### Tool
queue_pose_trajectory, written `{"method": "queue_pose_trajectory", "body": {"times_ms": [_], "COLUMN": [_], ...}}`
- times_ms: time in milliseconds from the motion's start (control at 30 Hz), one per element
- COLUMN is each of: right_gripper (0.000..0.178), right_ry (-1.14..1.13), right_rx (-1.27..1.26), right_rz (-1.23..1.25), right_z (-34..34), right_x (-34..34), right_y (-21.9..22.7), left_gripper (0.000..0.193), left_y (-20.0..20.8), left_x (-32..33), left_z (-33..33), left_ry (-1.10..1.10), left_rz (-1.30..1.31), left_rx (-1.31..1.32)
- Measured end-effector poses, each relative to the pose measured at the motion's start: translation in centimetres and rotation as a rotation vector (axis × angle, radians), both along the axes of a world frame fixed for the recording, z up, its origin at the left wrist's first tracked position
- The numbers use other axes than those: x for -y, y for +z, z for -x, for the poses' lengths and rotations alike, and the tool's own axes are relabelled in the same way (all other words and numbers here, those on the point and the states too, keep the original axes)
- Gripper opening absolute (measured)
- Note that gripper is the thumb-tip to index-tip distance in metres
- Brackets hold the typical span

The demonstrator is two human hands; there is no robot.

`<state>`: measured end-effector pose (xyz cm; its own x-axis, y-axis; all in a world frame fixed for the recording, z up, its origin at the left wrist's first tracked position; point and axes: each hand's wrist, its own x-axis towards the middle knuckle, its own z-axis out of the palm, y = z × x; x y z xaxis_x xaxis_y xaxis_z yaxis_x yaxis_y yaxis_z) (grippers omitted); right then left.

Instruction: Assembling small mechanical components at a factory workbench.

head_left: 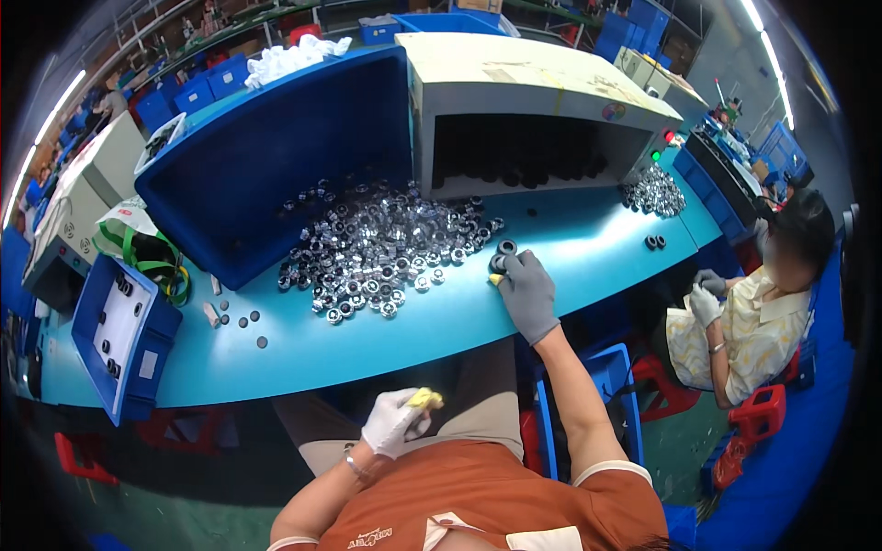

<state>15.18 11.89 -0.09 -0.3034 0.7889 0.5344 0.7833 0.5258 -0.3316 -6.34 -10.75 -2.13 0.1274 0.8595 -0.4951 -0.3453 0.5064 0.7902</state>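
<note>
My left hand [391, 423], in a white glove, is raised above my lap with its fingers curled together. Yellow material [424, 399] shows at its fingertips; anything pinched there is too small to make out. Over the bench, my right hand [530, 296] wears a grey glove, with a bit of yellow at the thumb side. Its fingers close on a black ring-shaped part [498, 263], and another black ring [506, 247] lies right beside it. To the left of that hand spreads a large heap of shiny metal-and-black round parts [386, 239].
A big blue bin [285, 156] lies tipped behind the heap, beside a white box-like machine [542, 83] with dark pieces inside. A blue tray [124, 335] hangs over the left edge. Another person [753, 312] sits at right. Small black discs [262, 342] dot the turquoise bench [413, 344].
</note>
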Motion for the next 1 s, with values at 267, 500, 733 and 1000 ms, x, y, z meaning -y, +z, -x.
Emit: {"method": "queue_pose_trajectory", "body": {"times_ms": [267, 500, 733, 1000], "right_gripper": [0.018, 0.03, 0.025, 0.021], "right_ry": [0.514, 0.576, 0.535, 0.472], "right_rx": [-0.828, -1.158, -0.86, -0.647], "right_rz": [0.984, 1.391, 1.112, 1.024], "right_z": [0.4, 1.1, 2.9, 5.5], "right_x": [3.1, 5.4, 6.0, 4.7], "right_y": [0.8, 1.9, 2.8, 1.7], "left_gripper": [0.047, 0.029, 0.01, 0.009], "left_y": [2.3, 1.8, 1.7, 1.5], "left_x": [-8.3, -9.7, -9.2, -7.7], "left_z": [-2.7, -2.8, -2.5, -1.4], "left_ry": [0.259, 0.277, 0.323, 0.444], "left_rz": [-0.269, -0.165, -0.119, -0.127], "left_rx": [-0.02, 0.182, 0.222, 0.26]}}
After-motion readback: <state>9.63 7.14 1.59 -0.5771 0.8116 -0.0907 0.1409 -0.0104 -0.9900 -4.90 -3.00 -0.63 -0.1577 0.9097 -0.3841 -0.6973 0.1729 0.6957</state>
